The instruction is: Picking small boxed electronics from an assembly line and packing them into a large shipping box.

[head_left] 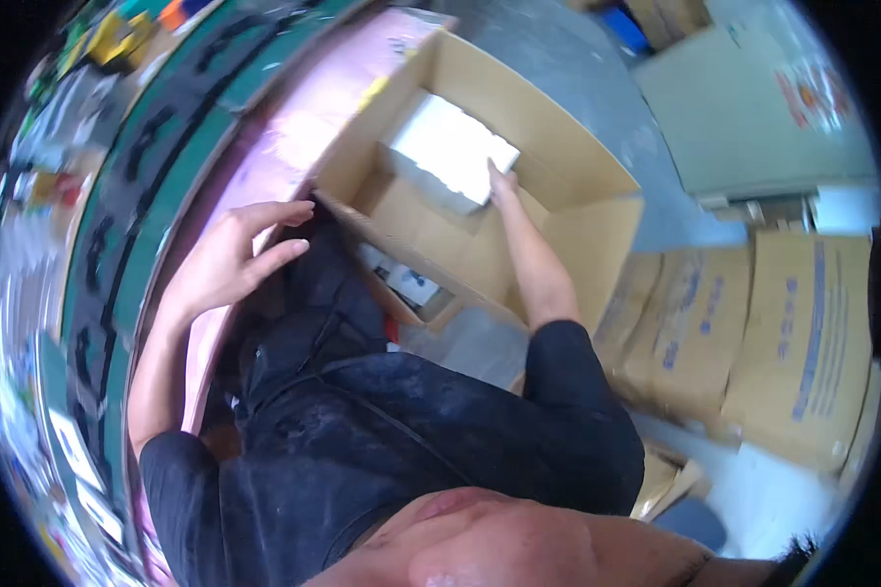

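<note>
A large open cardboard carton (578, 176) stands in front of me, its flaps raised or its walls tall. Inside, toward its far left end, are white box-shaped items (440, 147), packed together in a block; glare hides their edges. My right hand (502, 183) reaches into the carton and grips the right end of this white block, thumb on top and the other fingers hidden. My left hand (235, 254) hovers by the carton's near left corner, thumb and fingers apart with nothing between them.
On the left runs a pink-covered surface (294, 117) beside a green and black conveyor-like strip (147, 186). Closed cardboard boxes (793, 342) stand at the right. A smaller open box (411, 284) with white items sits below the carton's near side. A grey-green panel (744, 108) is farther back.
</note>
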`<action>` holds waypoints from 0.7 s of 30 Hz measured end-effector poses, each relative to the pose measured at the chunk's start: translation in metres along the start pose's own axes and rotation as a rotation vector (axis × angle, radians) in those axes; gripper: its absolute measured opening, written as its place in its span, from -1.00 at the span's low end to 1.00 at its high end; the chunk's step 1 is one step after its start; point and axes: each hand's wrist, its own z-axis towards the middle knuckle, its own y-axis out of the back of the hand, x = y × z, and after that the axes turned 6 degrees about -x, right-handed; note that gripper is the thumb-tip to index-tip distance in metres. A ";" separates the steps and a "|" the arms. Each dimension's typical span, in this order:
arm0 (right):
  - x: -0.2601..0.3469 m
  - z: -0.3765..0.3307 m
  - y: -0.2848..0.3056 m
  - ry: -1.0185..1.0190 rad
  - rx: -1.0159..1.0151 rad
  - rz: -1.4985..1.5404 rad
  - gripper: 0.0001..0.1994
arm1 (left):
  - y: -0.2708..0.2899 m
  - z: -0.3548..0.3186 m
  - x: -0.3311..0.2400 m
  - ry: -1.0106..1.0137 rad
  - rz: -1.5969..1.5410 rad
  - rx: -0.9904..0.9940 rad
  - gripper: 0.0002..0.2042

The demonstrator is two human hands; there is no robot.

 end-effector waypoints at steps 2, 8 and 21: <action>0.004 -0.025 -0.015 0.099 -0.042 -0.181 -0.35 | 0.027 -0.043 0.004 0.113 0.058 -0.154 -0.61; 0.017 -0.081 0.027 0.945 -0.041 -0.731 0.28 | 0.053 -0.110 0.014 0.235 0.097 -0.427 -0.62; 0.051 -0.132 -0.002 0.503 -0.059 -0.795 0.42 | 0.275 -0.326 0.150 0.688 0.445 -1.772 -0.58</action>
